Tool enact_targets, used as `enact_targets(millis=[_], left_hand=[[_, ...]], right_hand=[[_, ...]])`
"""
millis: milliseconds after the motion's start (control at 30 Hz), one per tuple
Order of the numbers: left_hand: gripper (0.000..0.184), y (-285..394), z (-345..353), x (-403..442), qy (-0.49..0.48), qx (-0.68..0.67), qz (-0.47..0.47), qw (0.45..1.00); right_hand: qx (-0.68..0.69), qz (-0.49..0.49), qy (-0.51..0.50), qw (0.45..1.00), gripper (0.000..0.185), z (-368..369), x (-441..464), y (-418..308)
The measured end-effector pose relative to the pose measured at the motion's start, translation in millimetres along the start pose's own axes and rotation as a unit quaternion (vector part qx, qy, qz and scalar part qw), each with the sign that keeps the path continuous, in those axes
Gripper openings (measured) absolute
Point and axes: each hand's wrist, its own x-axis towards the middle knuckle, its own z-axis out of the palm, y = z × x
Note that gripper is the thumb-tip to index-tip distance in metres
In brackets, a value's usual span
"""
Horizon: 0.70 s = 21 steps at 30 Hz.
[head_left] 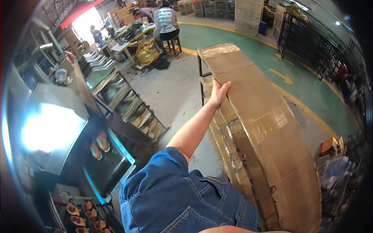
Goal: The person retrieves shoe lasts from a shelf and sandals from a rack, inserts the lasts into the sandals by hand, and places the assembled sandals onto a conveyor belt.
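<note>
My left hand (219, 92) grips the near-side edge of a tall rack (268, 120) whose top is covered in taped brown cardboard. The thumb lies on top, while the other fingers curl over the edge and are partly hidden. Below the top, more cardboard-lined shelves (233, 143) show worn, torn edges. A dark metal post (200, 66) stands at the rack's far end. My right hand is out of the picture; only a strip of bare skin shows at the bottom edge.
On the left, a conveyor belt (112, 174) carries a pair of sandals (100, 145) beside a bright machine (54, 128). A slanted shelf rack (128, 105) stands beyond. Shoe parts (77, 220) fill a lower-left rack. A seated person (166, 25) is near a yellow sack (147, 53). Green floor lane (248, 50) runs right.
</note>
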Motion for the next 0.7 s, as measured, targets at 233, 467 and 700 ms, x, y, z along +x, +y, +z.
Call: enact_targets(millis=[233,467,700], left_hand=[[0.064,-61.4,-9.5,175.6,-0.006,-0.003,-0.007,1.000],[0.065,-76.8,-91.4,331.0,-0.004,0.014,-0.021,1.000],[0.074,-104.3,-138.5,451.1,0.031,-0.003,-0.006,0.999]], right_hand=[[-0.003,-0.005,0.023,1.000,0.057,124.2,-3.1,49.5],[-0.001,-0.011,0.058,0.998,0.058,259.3,-15.1,68.9],[-0.005,-0.017,0.081,0.997,0.058,366.2,-19.7,90.2]])
